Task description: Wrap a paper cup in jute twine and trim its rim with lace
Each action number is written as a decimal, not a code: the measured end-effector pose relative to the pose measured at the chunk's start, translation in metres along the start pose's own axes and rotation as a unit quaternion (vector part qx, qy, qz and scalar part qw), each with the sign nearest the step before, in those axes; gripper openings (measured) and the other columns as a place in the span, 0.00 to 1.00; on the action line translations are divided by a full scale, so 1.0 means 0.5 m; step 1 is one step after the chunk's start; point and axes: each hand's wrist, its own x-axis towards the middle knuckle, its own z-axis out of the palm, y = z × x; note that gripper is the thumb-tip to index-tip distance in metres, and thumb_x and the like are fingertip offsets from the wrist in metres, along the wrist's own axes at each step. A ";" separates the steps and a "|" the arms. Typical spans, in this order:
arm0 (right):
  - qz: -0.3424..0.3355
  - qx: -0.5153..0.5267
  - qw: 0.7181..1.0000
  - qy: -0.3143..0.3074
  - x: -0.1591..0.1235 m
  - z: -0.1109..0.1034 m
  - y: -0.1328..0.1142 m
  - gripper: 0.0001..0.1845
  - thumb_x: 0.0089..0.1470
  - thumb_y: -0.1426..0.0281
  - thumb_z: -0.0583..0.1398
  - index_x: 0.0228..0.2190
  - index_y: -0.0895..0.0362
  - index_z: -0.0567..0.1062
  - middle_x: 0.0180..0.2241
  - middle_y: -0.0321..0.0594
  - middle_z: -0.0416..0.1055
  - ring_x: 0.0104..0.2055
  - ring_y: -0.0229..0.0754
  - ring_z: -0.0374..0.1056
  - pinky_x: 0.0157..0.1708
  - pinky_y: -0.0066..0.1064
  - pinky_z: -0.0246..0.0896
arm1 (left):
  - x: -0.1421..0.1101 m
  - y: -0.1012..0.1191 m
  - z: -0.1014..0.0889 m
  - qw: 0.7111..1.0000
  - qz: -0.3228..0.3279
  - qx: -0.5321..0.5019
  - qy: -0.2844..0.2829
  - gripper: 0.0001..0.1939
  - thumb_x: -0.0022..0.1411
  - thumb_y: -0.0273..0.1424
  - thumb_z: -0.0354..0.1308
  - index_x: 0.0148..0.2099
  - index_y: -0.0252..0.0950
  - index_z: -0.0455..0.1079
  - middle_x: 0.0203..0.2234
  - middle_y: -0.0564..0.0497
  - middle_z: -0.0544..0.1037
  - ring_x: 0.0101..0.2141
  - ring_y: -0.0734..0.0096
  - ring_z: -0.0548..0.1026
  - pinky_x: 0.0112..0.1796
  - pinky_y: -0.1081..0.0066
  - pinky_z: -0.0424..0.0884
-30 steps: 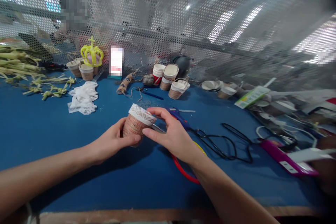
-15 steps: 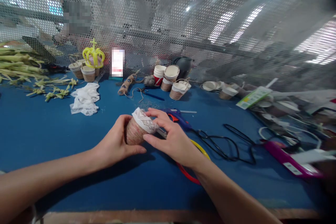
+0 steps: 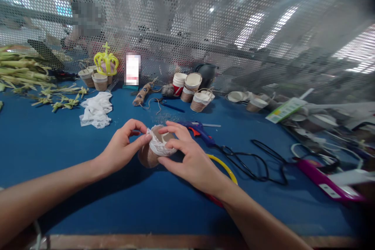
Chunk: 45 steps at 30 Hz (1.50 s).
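Observation:
A small cup wrapped in brown twine [image 3: 149, 157] is tilted between my hands, its opening partly showing. White lace trim [image 3: 159, 147] runs round its rim. At the rim's left side, my left hand [image 3: 125, 146] pinches the lace edge between thumb and forefinger. My right hand [image 3: 187, 152] grips the cup from the right, thumb low on the side and fingers over the rim. Just beyond my right hand lies a blue glue gun [image 3: 202, 133] with an orange trigger, and a yellow ring [image 3: 224, 165] shows partly behind my right wrist.
White lace fabric [image 3: 96, 109] lies left of the hands. Farther back are a twine bundle [image 3: 142, 94], twine-wrapped cups [image 3: 199, 101], a yellow crown [image 3: 106, 62] and a phone [image 3: 132, 69]. A black cord [image 3: 258, 179] and purple power strip [image 3: 322, 181] occupy the right. Perforated metal [image 3: 175, 19] stands behind.
My left hand has gone from holding the cup's side to pinching the lace at its rim. The cup has turned, so its opening now shows. My right hand stays on it.

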 end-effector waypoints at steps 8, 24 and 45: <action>0.016 0.020 1.000 0.009 0.004 -0.002 0.019 0.06 0.44 0.75 0.61 0.23 0.55 0.69 0.46 0.45 0.65 0.57 0.49 0.51 0.55 0.49 0.46 | -0.030 0.034 -0.001 0.977 0.191 0.063 -0.074 0.06 0.58 0.31 0.55 0.29 0.36 0.64 0.29 0.50 0.67 0.33 0.70 0.67 0.37 0.68 0.64; 0.091 0.117 0.989 -0.011 0.006 -0.014 0.010 0.05 0.44 0.71 0.61 0.24 0.55 0.68 0.49 0.44 0.63 0.57 0.49 0.54 0.55 0.45 0.47 | -0.009 -0.017 0.015 0.964 -0.116 -0.144 -0.192 0.39 0.50 0.44 0.60 0.58 0.35 0.47 0.50 0.41 0.64 0.50 0.55 0.64 0.46 0.61 0.63; 0.094 0.120 0.988 0.001 0.009 -0.038 0.017 0.15 0.43 0.71 0.62 0.37 0.55 0.69 0.50 0.44 0.64 0.54 0.45 0.58 0.54 0.42 0.49 | -0.001 -0.001 -0.003 0.949 -0.155 -0.232 -0.145 0.26 0.53 0.44 0.59 0.50 0.36 0.63 0.40 0.46 0.72 0.36 0.67 0.70 0.34 0.71 0.64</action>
